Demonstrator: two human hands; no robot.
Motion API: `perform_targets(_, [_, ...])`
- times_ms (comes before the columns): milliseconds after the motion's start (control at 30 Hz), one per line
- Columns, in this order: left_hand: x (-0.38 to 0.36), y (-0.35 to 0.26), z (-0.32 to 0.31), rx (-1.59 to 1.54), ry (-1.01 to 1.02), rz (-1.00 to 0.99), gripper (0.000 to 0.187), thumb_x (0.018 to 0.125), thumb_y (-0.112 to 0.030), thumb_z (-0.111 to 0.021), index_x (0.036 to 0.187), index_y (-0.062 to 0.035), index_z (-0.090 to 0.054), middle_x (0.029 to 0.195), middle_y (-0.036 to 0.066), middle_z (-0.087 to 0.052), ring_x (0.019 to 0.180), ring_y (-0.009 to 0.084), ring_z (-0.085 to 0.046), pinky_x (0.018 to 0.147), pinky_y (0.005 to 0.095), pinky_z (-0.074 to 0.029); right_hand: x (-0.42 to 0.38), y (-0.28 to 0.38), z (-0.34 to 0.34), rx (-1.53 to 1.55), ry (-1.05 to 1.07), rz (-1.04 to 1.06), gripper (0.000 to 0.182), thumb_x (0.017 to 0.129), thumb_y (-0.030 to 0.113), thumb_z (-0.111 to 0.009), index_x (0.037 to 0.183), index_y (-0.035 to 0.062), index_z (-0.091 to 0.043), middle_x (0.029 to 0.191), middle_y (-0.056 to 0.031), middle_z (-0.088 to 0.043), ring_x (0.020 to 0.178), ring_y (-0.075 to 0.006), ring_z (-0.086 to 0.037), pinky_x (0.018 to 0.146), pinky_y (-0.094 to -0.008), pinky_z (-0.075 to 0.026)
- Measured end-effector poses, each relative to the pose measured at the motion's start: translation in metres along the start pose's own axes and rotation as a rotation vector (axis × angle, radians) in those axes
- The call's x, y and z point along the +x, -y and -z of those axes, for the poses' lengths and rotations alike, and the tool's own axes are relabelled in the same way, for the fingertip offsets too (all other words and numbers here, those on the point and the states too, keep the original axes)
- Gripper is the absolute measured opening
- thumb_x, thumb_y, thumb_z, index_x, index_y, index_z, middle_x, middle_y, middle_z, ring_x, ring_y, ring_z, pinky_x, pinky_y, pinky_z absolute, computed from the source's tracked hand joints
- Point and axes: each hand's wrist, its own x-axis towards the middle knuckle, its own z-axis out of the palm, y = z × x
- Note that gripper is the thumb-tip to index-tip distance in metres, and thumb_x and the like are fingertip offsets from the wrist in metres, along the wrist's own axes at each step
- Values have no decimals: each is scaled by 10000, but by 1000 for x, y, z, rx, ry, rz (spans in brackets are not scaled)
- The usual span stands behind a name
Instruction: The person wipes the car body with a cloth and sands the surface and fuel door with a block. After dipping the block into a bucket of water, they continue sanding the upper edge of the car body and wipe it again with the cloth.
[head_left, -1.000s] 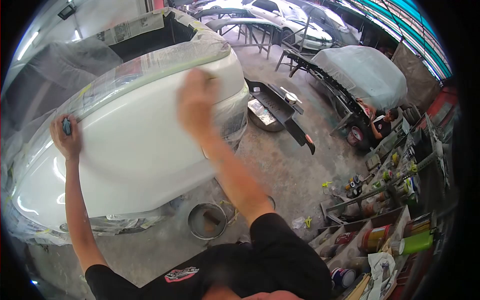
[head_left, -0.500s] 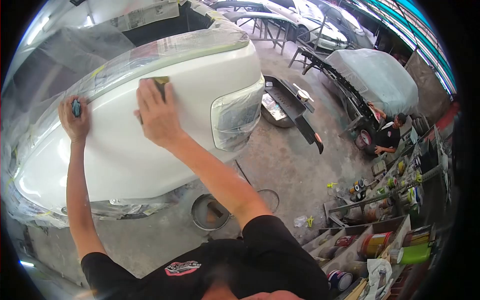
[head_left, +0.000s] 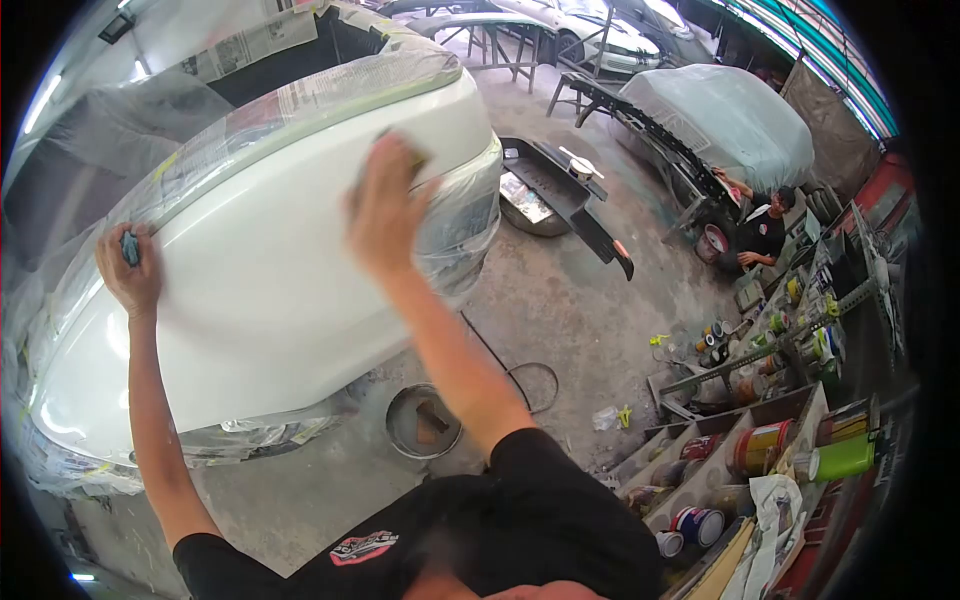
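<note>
A large white car body panel (head_left: 270, 290) spreads before me, its upper edge lined with masking film and newspaper (head_left: 310, 95). My right hand (head_left: 388, 215), smeared by motion, is closed around a flat yellow-and-dark sanding pad (head_left: 418, 160) against the panel's upper right part. At the panel's upper left edge rests my left hand (head_left: 130, 280), its fingers curled around a small blue-grey bundle (head_left: 130, 248); I cannot make out exactly what that is. Clear film covers the recessed area (head_left: 460, 220) right of my right hand.
A round metal pan (head_left: 424, 420) stands on the floor below the panel. Beyond it lies a dark bumper part (head_left: 560, 190). Shelves with several paint cans (head_left: 765, 448) line the right side. A person (head_left: 765, 235) crouches beside a covered car body (head_left: 720, 120).
My right hand has slid rightward along the panel with the sanding pad. My left hand stays at the panel edge. The camera view has shifted slightly.
</note>
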Motion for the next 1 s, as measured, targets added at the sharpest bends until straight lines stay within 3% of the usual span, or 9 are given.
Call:
perform_targets(100, [-5,6,-2,2,33,42,185,891,-108,-754,1036,-54,-651,984,127,-665,939,329,-627,858,425,-491,58,-27,12,98,-47,-319,718,1026,307,-479,1587,-46,-203,1662,-250,-196,1555,-378,-176,1148,-747,-118])
perform_targets(167, [-7,8,-3,1,14,26,198,895,-117,-758,1056,-58,-660,999,128,-672,958,330,-634,871,423,-496,42,8,-12,30,-171,-229,715,1029,312,-478,1579,-60,-210,1657,-267,-189,1551,-392,-176,1153,-740,-109])
perform_targets(300, [-41,66,-18,131,110,126,225,905,-190,-786,1067,-59,-702,1035,130,-688,948,295,-665,839,387,-528,-6,45,-3,123,110,26,777,1002,347,-481,1581,-81,-189,1663,-257,-181,1555,-379,-163,1169,-723,-108])
perform_targets(400, [-50,95,-33,2,116,150,273,938,-234,-762,1111,-29,-713,1026,147,-724,923,295,-683,811,383,-551,64,-34,17,15,-76,-387,809,980,345,-508,1582,-85,-180,1659,-260,-190,1546,-388,-186,1182,-705,-124])
perform_targets(533, [-43,101,-35,40,93,60,265,953,-234,-741,1101,-16,-717,1042,156,-722,925,330,-684,819,406,-552,11,26,-27,-110,-178,-122,794,959,307,-545,1555,-111,-228,1636,-269,-243,1535,-387,-221,1197,-681,-126])
perform_targets(667, [-38,93,-39,59,55,39,241,960,-220,-732,1099,-23,-718,1038,154,-722,934,336,-680,823,413,-550,-100,131,-13,329,226,299,880,925,434,-617,1517,-124,-279,1631,-255,-240,1522,-389,-229,1198,-644,-185])
perform_targets(833, [-45,88,-36,-82,-34,149,236,956,-184,-742,1082,12,-708,1069,154,-724,944,276,-699,838,380,-581,-194,53,33,564,299,408,775,892,252,-675,1494,-98,-334,1552,-228,-371,1450,-402,-340,1188,-592,-242])
perform_targets(900, [-75,113,-60,-326,-162,349,241,942,-167,-760,1067,30,-704,1082,156,-725,944,234,-705,839,357,-600,-265,-9,63,484,387,127,658,912,201,-624,1485,-26,-393,1526,-224,-414,1401,-404,-408,1153,-574,-291])
perform_targets(1000, [-86,30,-19,-621,-239,782,279,924,-188,-783,1055,43,-697,1062,129,-732,959,179,-699,846,308,-609,-354,-94,128,156,431,-353,373,952,248,-585,1222,-8,-606,1318,-237,-576,1202,-431,-537,1039,-515,-424])
